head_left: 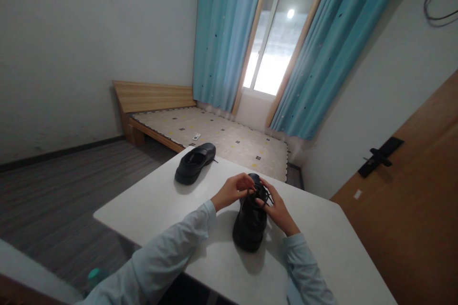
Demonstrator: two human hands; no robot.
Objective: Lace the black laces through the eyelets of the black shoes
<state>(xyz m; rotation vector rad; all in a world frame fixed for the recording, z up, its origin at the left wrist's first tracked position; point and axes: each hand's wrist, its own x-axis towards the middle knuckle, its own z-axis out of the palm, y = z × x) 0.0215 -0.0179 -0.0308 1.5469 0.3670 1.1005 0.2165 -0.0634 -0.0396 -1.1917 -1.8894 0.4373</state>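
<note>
A black lace-up shoe [250,221] stands on the white table [150,205] right in front of me, toe pointing toward me. My left hand [232,191] pinches its black lace at the top of the shoe's opening. My right hand [277,209] rests on the shoe's right side, its fingers holding the lace near the eyelets. A second black shoe [195,163] lies apart at the table's far left corner, untouched.
Beyond the table is a low wooden bed [214,136] with a patterned mattress and a small white item on it. Blue curtains [229,33] frame a window. A wooden door [411,190] with a black handle is at right. A teal-capped bottle [95,275] stands on the floor.
</note>
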